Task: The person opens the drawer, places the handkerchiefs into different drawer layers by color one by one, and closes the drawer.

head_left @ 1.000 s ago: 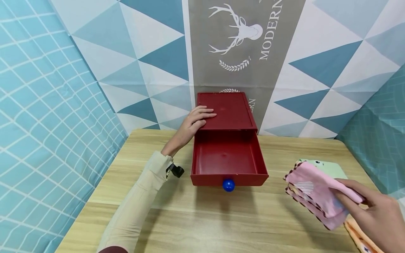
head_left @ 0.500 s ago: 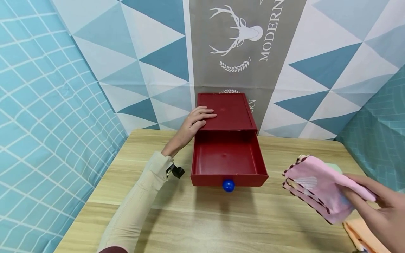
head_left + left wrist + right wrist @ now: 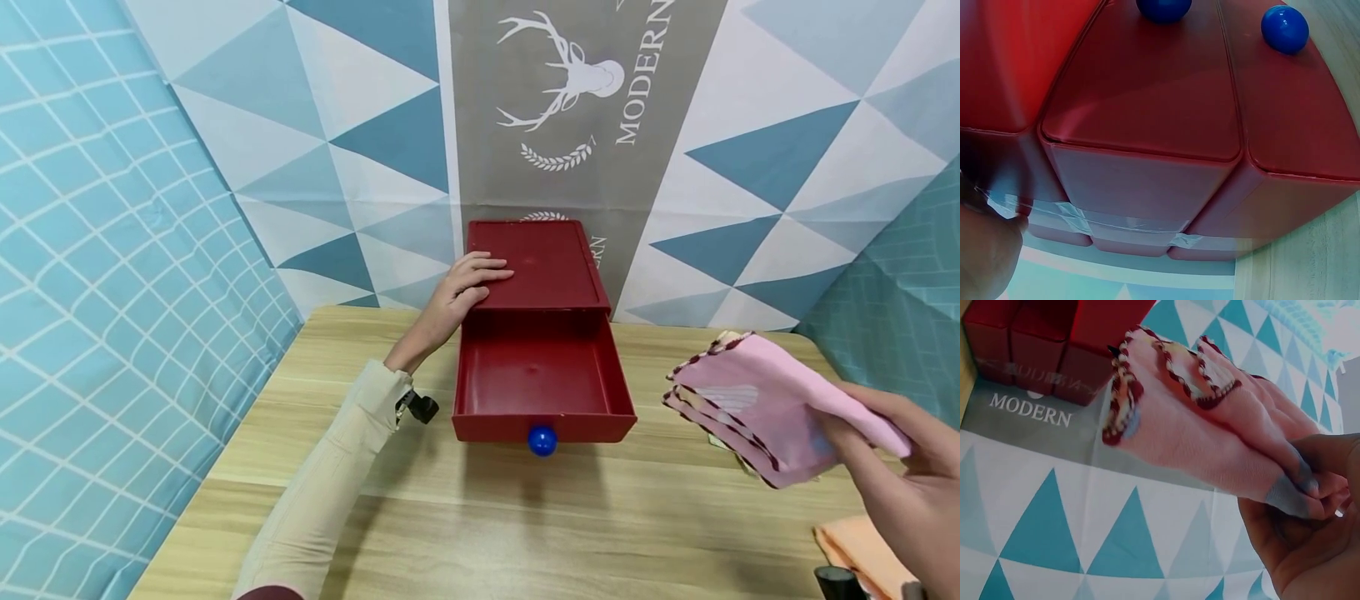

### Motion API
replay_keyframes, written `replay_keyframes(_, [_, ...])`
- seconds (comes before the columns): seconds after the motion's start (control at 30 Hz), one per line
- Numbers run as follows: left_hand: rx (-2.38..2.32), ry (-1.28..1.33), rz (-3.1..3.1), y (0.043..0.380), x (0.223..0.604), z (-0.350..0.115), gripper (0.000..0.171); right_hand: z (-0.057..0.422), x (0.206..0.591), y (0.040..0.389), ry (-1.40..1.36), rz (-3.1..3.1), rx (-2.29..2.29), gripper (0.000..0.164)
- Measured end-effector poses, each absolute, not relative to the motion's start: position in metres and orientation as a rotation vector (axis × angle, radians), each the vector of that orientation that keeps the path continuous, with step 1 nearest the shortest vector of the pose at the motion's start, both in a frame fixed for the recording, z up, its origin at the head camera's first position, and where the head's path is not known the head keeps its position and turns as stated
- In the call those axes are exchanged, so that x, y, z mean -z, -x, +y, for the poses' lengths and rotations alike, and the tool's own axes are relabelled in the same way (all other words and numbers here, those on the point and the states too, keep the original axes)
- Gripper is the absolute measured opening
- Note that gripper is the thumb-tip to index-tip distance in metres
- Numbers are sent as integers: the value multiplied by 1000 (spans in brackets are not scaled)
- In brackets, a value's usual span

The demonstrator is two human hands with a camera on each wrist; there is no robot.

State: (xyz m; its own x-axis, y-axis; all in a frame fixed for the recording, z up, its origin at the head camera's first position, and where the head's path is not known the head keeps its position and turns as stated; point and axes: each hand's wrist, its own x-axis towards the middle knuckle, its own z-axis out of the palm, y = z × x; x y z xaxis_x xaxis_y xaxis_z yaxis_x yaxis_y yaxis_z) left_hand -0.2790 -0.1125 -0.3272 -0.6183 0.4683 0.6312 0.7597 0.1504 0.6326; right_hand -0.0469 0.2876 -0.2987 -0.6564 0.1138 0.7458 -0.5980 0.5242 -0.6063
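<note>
My left hand [image 3: 468,285] rests on the top left edge of a red plastic drawer cabinet [image 3: 551,267], fingers stretched over its top. The cabinet's top drawer [image 3: 532,387] stands pulled out, with nothing in it and a blue ball knob [image 3: 542,441] on its front. In the left wrist view, more drawer fronts [image 3: 1147,81] show, shut, and part of the hand [image 3: 988,250] is at the left edge. To the right, my right hand [image 3: 903,467] pinches a folded pink towel [image 3: 780,408] with dark red stitched edges, held above the table. Its loose end points toward the drawer.
A folded orange towel [image 3: 862,550] lies on the wooden table [image 3: 637,533] at lower right, partly behind my right hand. Pale yellow-green cloth [image 3: 723,444] peeks out below the pink towel. A patterned wall covering [image 3: 360,125] stands close behind the cabinet.
My right hand has lifted the pink towel up and slightly to the right, uncovering more of the table below. The left hand, cabinet and drawer have stayed put.
</note>
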Motion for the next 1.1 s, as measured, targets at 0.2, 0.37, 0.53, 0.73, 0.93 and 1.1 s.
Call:
replay_keyframes(0.2, [1400,1171,-2158,288,334,-116,39,278,295,51,-381,-1929,-1181,21])
replay_keyframes(0.37, [1398,1158,-2163,291,337,-117,40,269,287,54,-381,-1899,-1213,25])
replay_keyframes(0.53, [1405,1152,-2168,287,335,-116,40,258,280,59,-446,-1846,-1278,26])
replay_keyframes(0.73, [1397,1144,-2177,292,339,-116,40,240,271,72,-620,-1661,-1337,21])
replay_keyframes(0.93, [1403,1153,-2170,293,340,-116,40,222,262,84,-720,-1589,-1376,19])
replay_keyframes(1.1, [1404,1149,-2164,292,340,-116,40,207,255,92,-761,-1625,-1362,17])
